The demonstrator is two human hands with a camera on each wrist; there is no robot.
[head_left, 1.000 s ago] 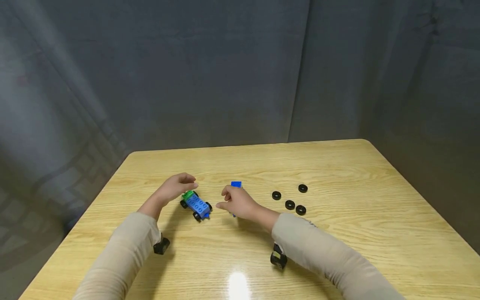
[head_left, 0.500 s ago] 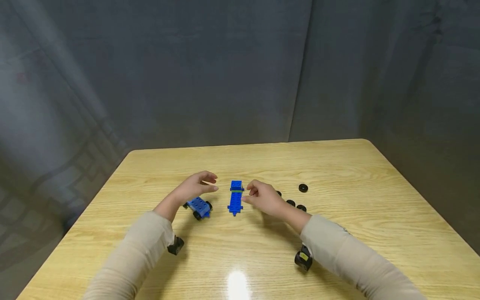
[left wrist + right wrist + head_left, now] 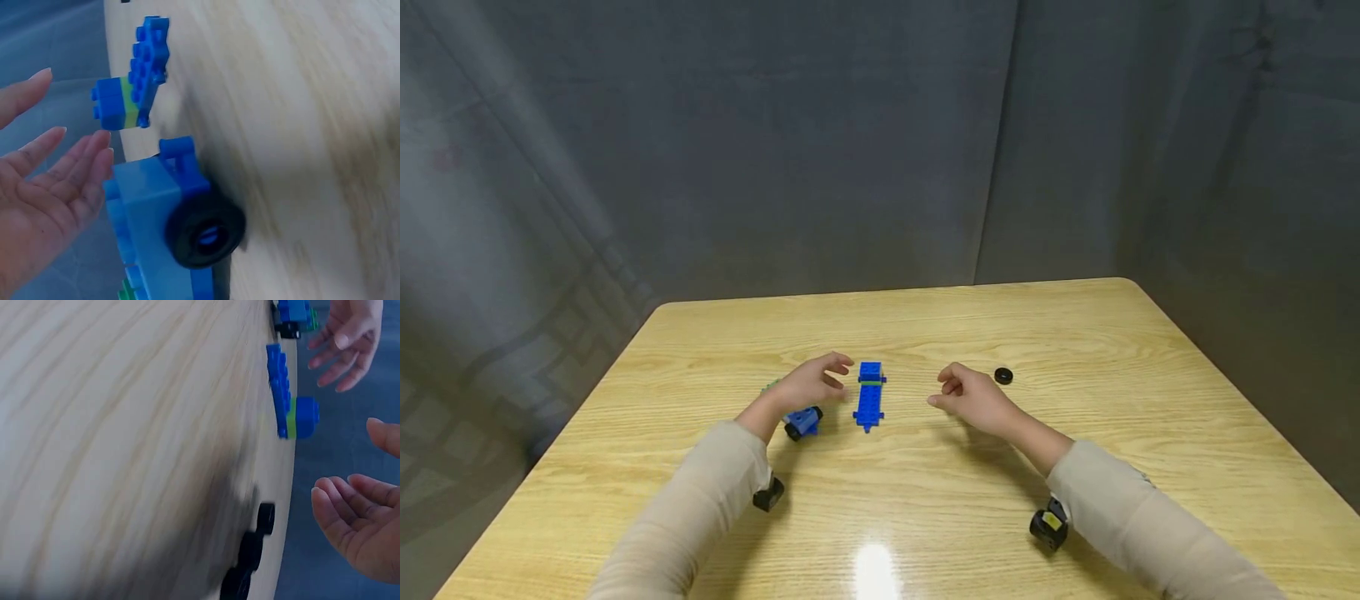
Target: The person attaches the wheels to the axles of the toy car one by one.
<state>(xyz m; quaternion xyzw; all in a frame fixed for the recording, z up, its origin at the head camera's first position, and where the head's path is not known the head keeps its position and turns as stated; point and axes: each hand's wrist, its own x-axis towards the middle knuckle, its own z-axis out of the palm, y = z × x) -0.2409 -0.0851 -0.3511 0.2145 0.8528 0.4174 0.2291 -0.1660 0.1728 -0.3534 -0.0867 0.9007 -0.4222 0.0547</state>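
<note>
In the head view a blue toy car base [image 3: 869,403] with a raised blue block and a thin green layer at its far end lies on the table, its axle stubs bare. My left hand [image 3: 812,385] hovers just left of it, fingers loosely spread and holding nothing. Partly hidden beneath that hand is a blue and green toy car [image 3: 805,419]; the left wrist view shows one black wheel [image 3: 205,229] on it. Off to the right, my right hand [image 3: 976,402] hangs above the table with relaxed fingers and nothing in them. Black tyres [image 3: 250,550] lie below it in the right wrist view.
One more black tyre [image 3: 1003,376] sits beyond my right hand. The wooden table [image 3: 880,492] ends at a grey curtain [image 3: 820,167] behind it. A black wrist camera [image 3: 1048,527] hangs under my right sleeve, another [image 3: 768,493] under my left.
My right hand has moved right, away from the blue base, and now covers several tyres. My left hand has moved right over the toy car, towards the base. The base is uncovered.
</note>
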